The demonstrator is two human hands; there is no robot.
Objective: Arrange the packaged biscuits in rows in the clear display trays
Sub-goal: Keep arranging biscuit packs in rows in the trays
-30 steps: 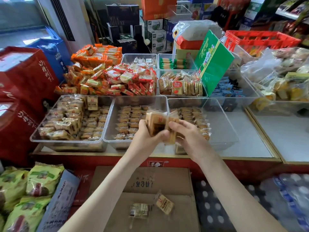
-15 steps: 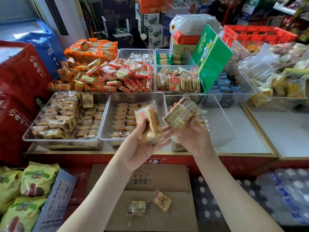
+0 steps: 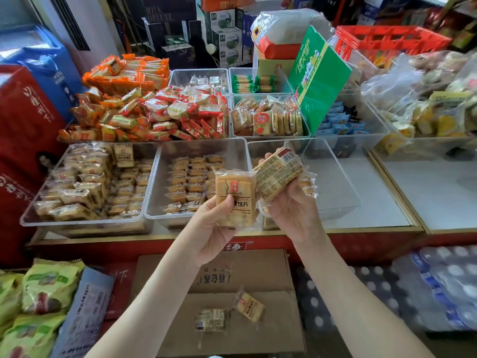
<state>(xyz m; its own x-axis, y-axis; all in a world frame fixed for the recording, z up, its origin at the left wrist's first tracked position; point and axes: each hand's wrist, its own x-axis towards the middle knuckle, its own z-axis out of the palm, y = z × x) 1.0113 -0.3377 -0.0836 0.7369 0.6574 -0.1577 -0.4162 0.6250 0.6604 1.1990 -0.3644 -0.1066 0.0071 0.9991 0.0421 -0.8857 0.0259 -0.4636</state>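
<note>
Presently gripping an upright pack [image 3: 236,195] in left hand [image 3: 214,229], tilted pack [image 3: 278,175] in right hand [image 3: 293,211]; could slip on slick wrap; could land crooked in the middle tray [image 3: 201,148].

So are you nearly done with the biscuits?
About halfway, I think. The left tray looks full and the middle tray has neat rows across part of it. The left hand grips one pack and the right hand another. The right tray is mostly bare, and two loose packs lie on the box below.
</note>
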